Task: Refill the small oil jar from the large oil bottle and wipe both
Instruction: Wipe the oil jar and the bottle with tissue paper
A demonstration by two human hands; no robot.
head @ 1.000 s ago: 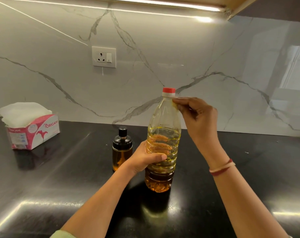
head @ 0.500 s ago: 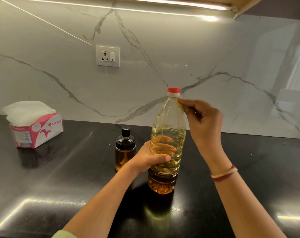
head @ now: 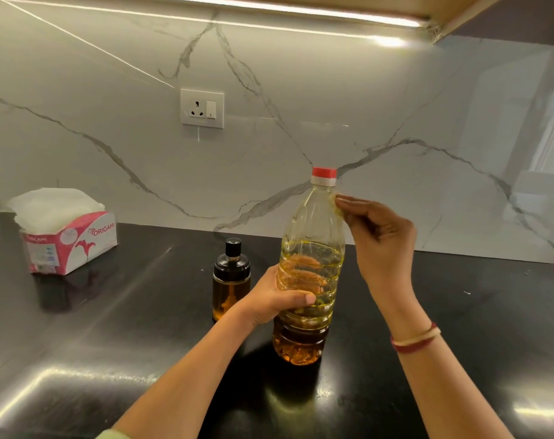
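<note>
The large oil bottle (head: 310,248) stands upright on the black counter (head: 111,327), clear plastic with a red cap, about half full of yellow oil. My left hand (head: 275,296) grips its middle from the left. My right hand (head: 377,236) has its fingertips pinched on a small yellowish wad (head: 336,198) pressed against the bottle's shoulder, just below the cap. The small oil jar (head: 231,280), glass with a black lid, stands capped just left of the bottle, behind my left hand and apart from it.
A pink and white tissue box (head: 63,236) with white tissues sticking out sits at the back left of the counter. A white wall socket (head: 202,108) is set in the marble backsplash. A lit cabinet underside runs overhead.
My right fingertips have slid a little down from the bottle's neck to its shoulder. The left hand's grip and the bottle are unchanged; the view shifted slightly.
</note>
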